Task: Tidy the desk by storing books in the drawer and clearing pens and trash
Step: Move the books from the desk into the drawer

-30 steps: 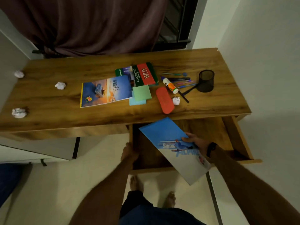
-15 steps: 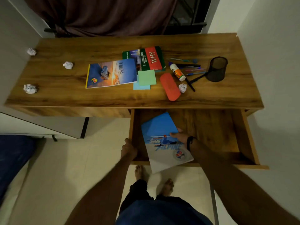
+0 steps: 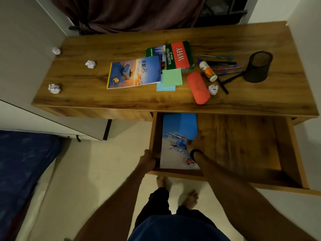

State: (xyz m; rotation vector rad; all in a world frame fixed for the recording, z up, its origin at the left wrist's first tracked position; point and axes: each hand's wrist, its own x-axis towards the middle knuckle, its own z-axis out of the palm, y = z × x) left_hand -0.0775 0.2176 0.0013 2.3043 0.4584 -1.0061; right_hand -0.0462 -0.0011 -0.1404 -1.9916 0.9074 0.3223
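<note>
Inside the drawer (image 3: 243, 145), far left, the blue book (image 3: 178, 126) lies front-to-back, right hand (image 3: 192, 142) gripping its edge.

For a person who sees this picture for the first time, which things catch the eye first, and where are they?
The open drawer under the desk stands out, with a blue book lying at its left side, touched by the right hand, while the left hand grips its front left corner. On the desk, a red case and a red-and-green book lie near the middle.
</note>
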